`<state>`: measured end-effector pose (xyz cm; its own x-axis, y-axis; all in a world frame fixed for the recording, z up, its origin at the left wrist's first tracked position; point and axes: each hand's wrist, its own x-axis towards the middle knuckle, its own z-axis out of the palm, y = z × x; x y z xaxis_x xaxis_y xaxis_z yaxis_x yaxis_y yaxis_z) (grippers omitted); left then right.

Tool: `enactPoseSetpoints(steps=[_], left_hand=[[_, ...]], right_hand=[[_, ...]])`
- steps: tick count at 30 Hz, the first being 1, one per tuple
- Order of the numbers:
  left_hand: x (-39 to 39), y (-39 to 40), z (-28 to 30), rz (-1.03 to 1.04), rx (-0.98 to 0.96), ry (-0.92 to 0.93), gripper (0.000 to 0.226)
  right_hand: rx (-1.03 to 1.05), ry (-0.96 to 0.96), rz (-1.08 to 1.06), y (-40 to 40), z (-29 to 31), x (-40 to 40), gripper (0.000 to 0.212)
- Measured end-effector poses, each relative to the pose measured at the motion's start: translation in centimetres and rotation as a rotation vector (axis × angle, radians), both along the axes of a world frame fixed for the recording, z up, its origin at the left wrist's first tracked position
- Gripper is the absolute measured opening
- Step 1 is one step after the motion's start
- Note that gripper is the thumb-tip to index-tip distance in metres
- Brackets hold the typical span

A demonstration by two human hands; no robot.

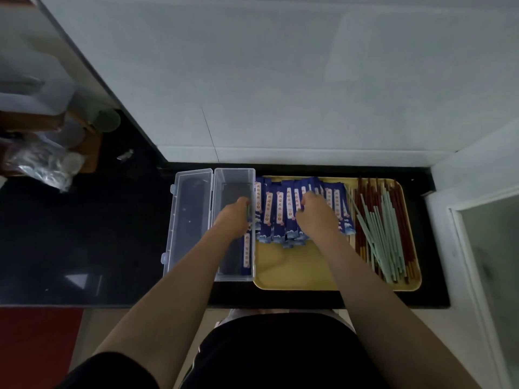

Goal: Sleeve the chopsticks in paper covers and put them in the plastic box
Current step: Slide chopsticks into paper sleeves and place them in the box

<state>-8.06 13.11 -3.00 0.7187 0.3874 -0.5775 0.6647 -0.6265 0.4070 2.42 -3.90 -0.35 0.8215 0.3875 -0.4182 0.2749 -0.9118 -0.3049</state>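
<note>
In the head view, a clear plastic box [234, 175] stands open at the centre of the frame on a dark counter [84, 234], its lid [191, 220] folded out to the left. Just right of it, touching its side, lies a yellow tray [295, 265]. A row of blue paper covers [280, 209] lies across the tray's upper part, and loose chopsticks [384, 234], dark red and pale green, are heaped at its right end.

The left hand [233, 219] reaches into the box and is closed around a sleeved pair of chopsticks [246, 252] lying along the box's right wall; its blue cover shows below the hand.

The right hand [317, 214] rests on the row of covers, fingers curled over them; whether it has pinched one I cannot tell.
</note>
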Motion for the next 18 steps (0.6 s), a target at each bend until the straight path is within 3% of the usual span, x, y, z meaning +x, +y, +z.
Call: enactPoseSetpoints(steps=[4, 7, 10, 13, 15, 18], left_hand=[[0.4, -0.4, 0.0, -0.096, -0.029, 0.107, 0.052], [0.8, -0.3, 0.6, -0.049, 0.027, 0.12, 0.052], [1.5, -0.7, 2.3, 0.173, 0.174, -0.116, 0.027], [2.3, -2.5, 4.3, 0.247, 0.093, -0.403, 0.014], [2.9, -4.1, 5.0, 0.172, 0.0, -0.434, 0.02], [3.9, -6.6, 4.3, 0.108, -0.13, -0.238, 0.041]], right_hand=[[-0.047, -0.063, -0.121, -0.9, 0.2, 0.4, 0.053], [-0.076, -0.009, -0.188, -2.3, 0.0, 1.0, 0.062], [-0.065, 0.05, -0.206, -3.2, -0.2, 1.3, 0.05], [-0.037, 0.093, -0.203, -3.6, -0.7, 1.3, 0.035], [-0.018, 0.123, -0.222, -3.8, -1.1, 1.3, 0.029], [0.008, 0.189, -0.231, -4.1, -1.5, 1.3, 0.023]])
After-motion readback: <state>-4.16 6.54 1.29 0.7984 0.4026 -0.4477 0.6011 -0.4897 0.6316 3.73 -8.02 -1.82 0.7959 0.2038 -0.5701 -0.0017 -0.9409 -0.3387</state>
